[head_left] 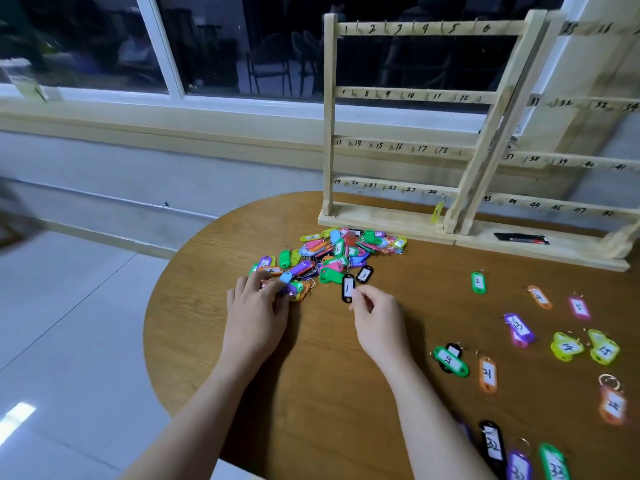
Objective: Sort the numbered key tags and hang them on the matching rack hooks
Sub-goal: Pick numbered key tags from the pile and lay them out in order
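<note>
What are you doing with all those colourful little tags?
A person is sorting numbered key tags on a round table. The right hand pinches a black tag marked 1, while the left hand rests on the mixed pile. Some tags are already spread out to the right, like a green 2. The wooden rack has one yellow tag hanging.

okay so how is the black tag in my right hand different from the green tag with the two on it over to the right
The black tag is pinched by the right hand; the green tag lies untouched on the table. The black tag sits at the edge of the unsorted pile; the green tag lies apart, among the spread-out tags. Its label reads 1; the green one's reads 2. Both have the same shape and a white label.
</note>
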Action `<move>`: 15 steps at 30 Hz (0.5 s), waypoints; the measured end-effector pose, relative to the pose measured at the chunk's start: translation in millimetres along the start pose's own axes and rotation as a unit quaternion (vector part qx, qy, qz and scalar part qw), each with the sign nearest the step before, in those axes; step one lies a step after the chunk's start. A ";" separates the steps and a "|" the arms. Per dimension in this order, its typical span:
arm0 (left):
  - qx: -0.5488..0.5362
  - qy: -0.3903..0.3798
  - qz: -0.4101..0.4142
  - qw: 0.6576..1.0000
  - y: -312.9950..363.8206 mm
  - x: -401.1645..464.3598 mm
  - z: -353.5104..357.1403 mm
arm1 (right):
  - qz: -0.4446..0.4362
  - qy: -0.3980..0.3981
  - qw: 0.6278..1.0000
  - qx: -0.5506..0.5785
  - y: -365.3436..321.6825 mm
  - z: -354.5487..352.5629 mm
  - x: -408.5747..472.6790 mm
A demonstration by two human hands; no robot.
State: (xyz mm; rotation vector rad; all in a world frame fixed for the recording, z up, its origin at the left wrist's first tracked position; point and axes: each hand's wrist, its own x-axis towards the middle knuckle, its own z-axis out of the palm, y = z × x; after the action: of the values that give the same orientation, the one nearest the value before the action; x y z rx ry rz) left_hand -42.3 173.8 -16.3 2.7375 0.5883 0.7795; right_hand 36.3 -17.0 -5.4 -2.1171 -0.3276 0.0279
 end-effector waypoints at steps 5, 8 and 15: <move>-0.021 0.005 0.034 0.999 -0.2 -0.5 -3.5 | -0.005 -0.023 0.999 -0.033 -2.4 -1.3 -0.3; -0.019 0.009 0.031 0.999 -0.4 -1.0 -4.8 | -0.002 -0.041 0.998 -0.053 -3.0 -1.0 -0.3; -0.058 0.015 -0.004 0.998 3.4 -1.3 -9.6 | -0.034 -0.046 0.994 -0.091 3.6 5.4 -0.2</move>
State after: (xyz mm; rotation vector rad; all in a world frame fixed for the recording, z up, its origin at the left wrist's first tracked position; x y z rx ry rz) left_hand -47.5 171.3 -7.8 2.6203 0.5412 0.8273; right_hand 36.1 -14.4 -11.4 -2.2873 -0.4734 0.0575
